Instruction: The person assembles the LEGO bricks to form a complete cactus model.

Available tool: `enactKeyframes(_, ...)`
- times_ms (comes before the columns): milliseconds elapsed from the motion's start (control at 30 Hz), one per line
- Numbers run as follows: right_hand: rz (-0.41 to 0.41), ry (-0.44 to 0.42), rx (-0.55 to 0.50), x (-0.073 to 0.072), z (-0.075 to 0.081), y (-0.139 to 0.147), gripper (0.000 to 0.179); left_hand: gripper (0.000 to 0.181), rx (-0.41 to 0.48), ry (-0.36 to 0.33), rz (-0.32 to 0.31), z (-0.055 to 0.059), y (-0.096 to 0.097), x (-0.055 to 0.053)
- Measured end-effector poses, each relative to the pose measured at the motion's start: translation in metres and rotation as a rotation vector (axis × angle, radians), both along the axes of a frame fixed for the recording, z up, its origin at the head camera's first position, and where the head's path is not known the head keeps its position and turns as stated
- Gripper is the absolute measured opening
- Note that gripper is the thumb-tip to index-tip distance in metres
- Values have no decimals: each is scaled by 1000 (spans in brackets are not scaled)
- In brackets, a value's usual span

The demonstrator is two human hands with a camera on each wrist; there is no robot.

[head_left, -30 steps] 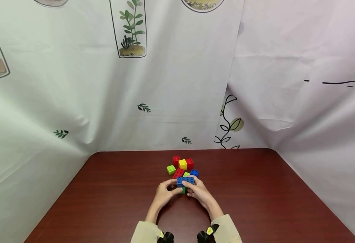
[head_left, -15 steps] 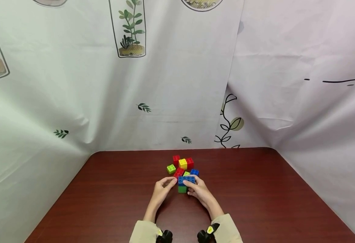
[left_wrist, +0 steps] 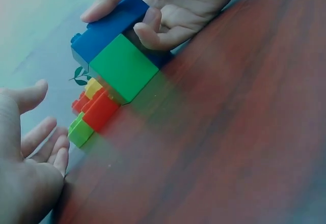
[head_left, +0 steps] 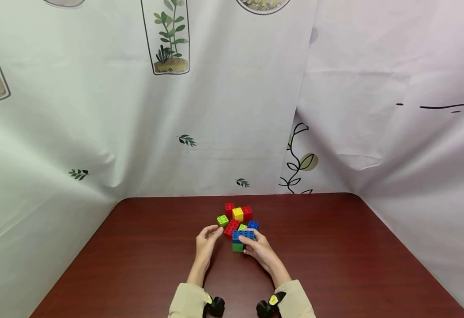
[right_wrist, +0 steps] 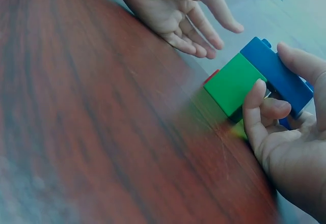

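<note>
My right hand (head_left: 264,255) holds a long blue toy brick (head_left: 236,236), its thumb on top. A green brick (head_left: 237,247) is joined under the blue one's left end, as the right wrist view also shows with the green brick (right_wrist: 235,87). My left hand (head_left: 205,247) holds nothing; its fingers are loosely bent, apart from the stack, close to a lime green brick (head_left: 222,220) and a red brick (head_left: 232,228). In the left wrist view, a gap shows between the left thumb and fingers, beside the lime brick (left_wrist: 80,131).
Behind the stack lie a yellow brick (head_left: 237,214), two more red bricks, a small blue brick (head_left: 253,225) and another lime brick (head_left: 243,227), partly hidden. The brown table (head_left: 144,251) meets a pale printed curtain (head_left: 216,110) at its far edge.
My left hand has let go of the stack and moved left and slightly away, toward the lime brick. My right hand keeps holding the blue brick almost in place.
</note>
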State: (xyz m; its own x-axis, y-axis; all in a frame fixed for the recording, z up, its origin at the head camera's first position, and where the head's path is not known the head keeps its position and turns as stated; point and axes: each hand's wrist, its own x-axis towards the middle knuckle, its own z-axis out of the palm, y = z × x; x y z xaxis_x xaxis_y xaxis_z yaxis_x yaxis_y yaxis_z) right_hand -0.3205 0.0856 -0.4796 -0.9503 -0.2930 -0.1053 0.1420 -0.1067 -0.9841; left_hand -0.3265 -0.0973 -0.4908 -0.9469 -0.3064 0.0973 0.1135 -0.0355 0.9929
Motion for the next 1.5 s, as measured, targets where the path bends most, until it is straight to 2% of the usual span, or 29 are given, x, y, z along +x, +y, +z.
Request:
enactKeyframes(100,11,-12,-21,1,0,0,66,44,69,-35,43,2,-1,-7)
enactKeyframes(200,9,-19,-46,1,0,0,65,47,76,-50,74,5,-1,-14)
enactKeyframes(433,26,-19,-74,1,1,2,64,50,-50,-78,71,7,0,-28)
enactKeyframes(667,42,-15,-102,0,0,4,62,50,-273,-92,85,8,2,-32)
enactKeyframes(733,43,-16,-103,1,1,3,61,50,-310,-85,96,7,3,-33)
enactKeyframes(1000,43,-20,-110,3,2,5,60,49,-358,-99,85,9,7,-37)
enactKeyframes(1200,34,-16,-106,3,2,8,60,46,-387,-72,106,10,11,-38)
enactKeyframes(1500,48,-18,-116,3,-1,5,61,41,-457,-45,196,7,10,-43)
